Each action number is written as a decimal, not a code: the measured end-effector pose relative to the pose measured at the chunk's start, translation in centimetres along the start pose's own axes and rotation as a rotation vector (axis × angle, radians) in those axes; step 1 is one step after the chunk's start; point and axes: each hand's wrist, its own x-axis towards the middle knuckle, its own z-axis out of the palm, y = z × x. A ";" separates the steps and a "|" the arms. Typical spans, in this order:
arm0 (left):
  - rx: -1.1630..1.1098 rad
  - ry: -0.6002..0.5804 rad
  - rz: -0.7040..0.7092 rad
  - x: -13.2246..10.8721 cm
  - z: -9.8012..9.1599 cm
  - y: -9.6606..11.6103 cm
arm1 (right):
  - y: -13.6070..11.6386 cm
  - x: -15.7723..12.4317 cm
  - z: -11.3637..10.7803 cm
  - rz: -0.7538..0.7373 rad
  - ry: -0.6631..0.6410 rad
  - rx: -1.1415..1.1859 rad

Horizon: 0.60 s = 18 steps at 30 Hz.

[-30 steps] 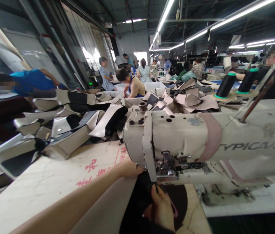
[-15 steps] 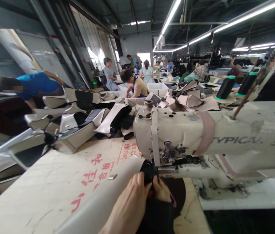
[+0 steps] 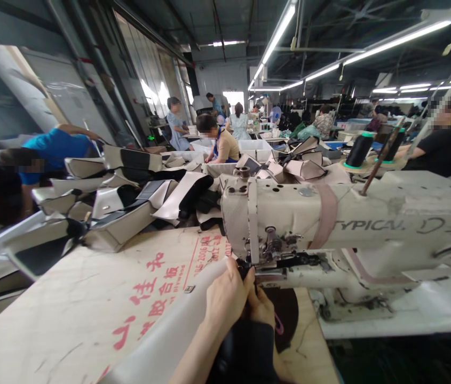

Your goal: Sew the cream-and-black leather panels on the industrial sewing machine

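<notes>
At the needle end of a cream sewing machine (image 3: 277,218), my two hands work close together on a pale leather-like bag piece (image 3: 169,333) with black parts. My left hand (image 3: 227,293) pinches its upper edge beside the needle area. Just right of it, my right hand (image 3: 260,308) grips the black part, its fingers partly hidden behind the left hand and the material. A small metal fitting (image 3: 188,289) shows on the pale panel. The piece's lower black portion (image 3: 245,349) hangs between my forearms. Exactly where the needle meets the material is hidden.
A plywood tabletop (image 3: 101,282) with red lettering lies left of the machine. Half-made beige and black bags (image 3: 125,213) are heaped behind it. Black thread spools (image 3: 359,150) stand behind the machine. Several people work around the room, one in blue (image 3: 57,149) bending at left.
My left hand has moved up along the piece, closer to the needle area. My right hand has shifted slightly, and the pale panel has turned a little. The camera view has swung slightly right.
</notes>
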 end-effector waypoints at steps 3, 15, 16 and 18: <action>0.027 0.015 0.037 0.1 0.3 -0.2 | 0.5 0.3 0.2 0.053 0.012 0.075; -0.190 -0.066 0.164 2.7 0.7 -3.0 | 0.4 0.8 0.4 0.143 0.077 0.096; -0.157 -0.085 0.181 3.1 0.5 -2.9 | 0.2 1.1 0.5 0.133 0.086 0.094; -0.104 -0.111 0.244 3.7 0.1 -2.6 | -0.1 1.3 0.7 0.107 0.096 0.087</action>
